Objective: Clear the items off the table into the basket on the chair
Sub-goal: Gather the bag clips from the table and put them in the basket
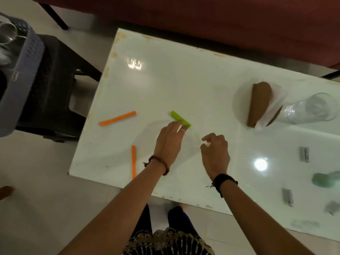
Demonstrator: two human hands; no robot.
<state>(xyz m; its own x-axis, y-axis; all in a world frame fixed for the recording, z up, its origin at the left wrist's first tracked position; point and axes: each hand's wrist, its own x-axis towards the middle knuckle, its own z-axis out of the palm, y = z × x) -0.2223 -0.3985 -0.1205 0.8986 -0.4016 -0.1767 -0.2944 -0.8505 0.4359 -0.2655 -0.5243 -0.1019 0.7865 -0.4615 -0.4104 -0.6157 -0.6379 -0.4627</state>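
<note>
A green stick (177, 116) lies on the white glass table (184, 80). My left hand (169, 140) reaches over it, and its extended fingertips touch the stick's near end. My right hand (215, 153) hovers just right of it with loosely curled fingers and holds nothing. One orange stick (117, 118) lies to the left, and another (133, 161) lies near the front edge beside my left wrist. At the right, a folded brown item (259, 103) rests on white paper next to a clear glass (312, 109). The grey basket (24, 70) stands on the dark chair (55, 85) at far left.
A steel cup (7, 34) sits inside the basket. A dark red sofa (202, 19) runs along the table's far side. Small grey pieces (304, 154) and a green shape (325, 179) show blurred at the table's right end. Pale floor separates chair and table.
</note>
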